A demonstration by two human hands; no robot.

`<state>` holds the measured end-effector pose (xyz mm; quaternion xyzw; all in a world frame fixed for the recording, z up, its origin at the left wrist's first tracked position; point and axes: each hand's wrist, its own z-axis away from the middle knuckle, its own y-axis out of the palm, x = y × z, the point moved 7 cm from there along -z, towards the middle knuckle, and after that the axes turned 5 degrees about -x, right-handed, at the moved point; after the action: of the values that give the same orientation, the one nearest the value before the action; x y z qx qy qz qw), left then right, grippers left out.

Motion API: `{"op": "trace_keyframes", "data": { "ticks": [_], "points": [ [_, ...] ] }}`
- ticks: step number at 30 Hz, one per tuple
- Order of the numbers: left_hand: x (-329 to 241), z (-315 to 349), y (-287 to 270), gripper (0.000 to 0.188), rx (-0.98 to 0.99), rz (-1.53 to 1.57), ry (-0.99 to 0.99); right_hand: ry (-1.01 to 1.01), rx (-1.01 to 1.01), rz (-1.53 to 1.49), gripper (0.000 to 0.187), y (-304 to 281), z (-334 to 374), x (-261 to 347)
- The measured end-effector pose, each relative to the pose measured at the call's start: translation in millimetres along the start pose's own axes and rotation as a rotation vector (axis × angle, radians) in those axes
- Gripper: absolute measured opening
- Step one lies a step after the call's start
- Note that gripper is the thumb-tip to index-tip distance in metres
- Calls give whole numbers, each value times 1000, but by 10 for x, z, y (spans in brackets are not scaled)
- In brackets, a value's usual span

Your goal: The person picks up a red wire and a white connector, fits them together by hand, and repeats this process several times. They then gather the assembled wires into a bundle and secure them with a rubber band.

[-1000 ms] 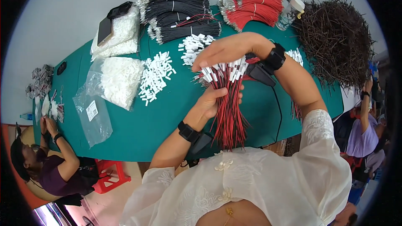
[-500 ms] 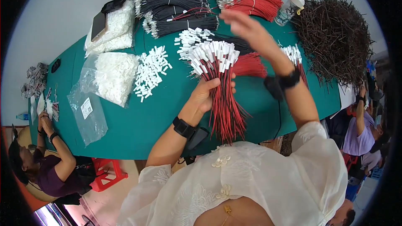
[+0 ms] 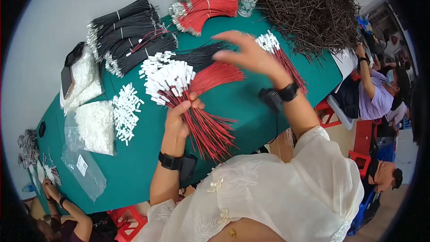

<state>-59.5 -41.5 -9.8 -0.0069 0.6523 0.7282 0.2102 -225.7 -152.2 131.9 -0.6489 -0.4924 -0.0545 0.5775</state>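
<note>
My left hand point(image 3: 180, 115) is closed round a thick bundle of red and black wires point(image 3: 210, 127). White connector housings point(image 3: 172, 80) cap the bundle's upper end, and its loose ends fan out toward my body. Raised above the table, my right hand point(image 3: 246, 54) is open, thumb and fingers apart, with nothing visible in it. Beneath and beyond that hand lie loose red wires point(image 3: 219, 77) and black wires point(image 3: 204, 54). Another bunch of wires with white connectors point(image 3: 268, 42) rests to the right of my right hand.
Loose white connectors point(image 3: 126, 114) and bagged ones point(image 3: 95, 127) lie on the green table point(image 3: 134, 170) at left. Tied black wire bundles point(image 3: 127, 29), red bundles point(image 3: 210, 0), a clear bottle point(image 3: 251, 0) and a dark tangled heap point(image 3: 311, 11) stand farther back. Other people sit at both sides.
The view has turned, so the table's things sit farther left and tilted. My left hand keeps its hold on the wire bundle. My right hand stays raised, its fingers now more spread.
</note>
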Motion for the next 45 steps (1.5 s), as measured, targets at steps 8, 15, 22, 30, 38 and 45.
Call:
{"op": "trace_keyframes", "data": {
  "ticks": [8,15,22,30,38,45],
  "points": [
    [46,-68,3,38,13,95,-40,771,13,658,81,-1295,1070,-2102],
    [57,-79,-96,35,4,81,-53,413,-138,710,84,-1171,1105,-1591],
    [68,-52,-46,31,23,89,-76,584,-8,797,59,-818,1217,-1379],
    [47,-38,4,28,-2,52,-36,633,-86,715,37,-812,1267,-1407],
    [35,-34,36,28,5,66,-18,488,-120,625,30,-898,1230,-1530],
    [37,-45,-5,29,6,70,-22,770,-287,-404,14,-1095,1264,-1652]
  ]
}}
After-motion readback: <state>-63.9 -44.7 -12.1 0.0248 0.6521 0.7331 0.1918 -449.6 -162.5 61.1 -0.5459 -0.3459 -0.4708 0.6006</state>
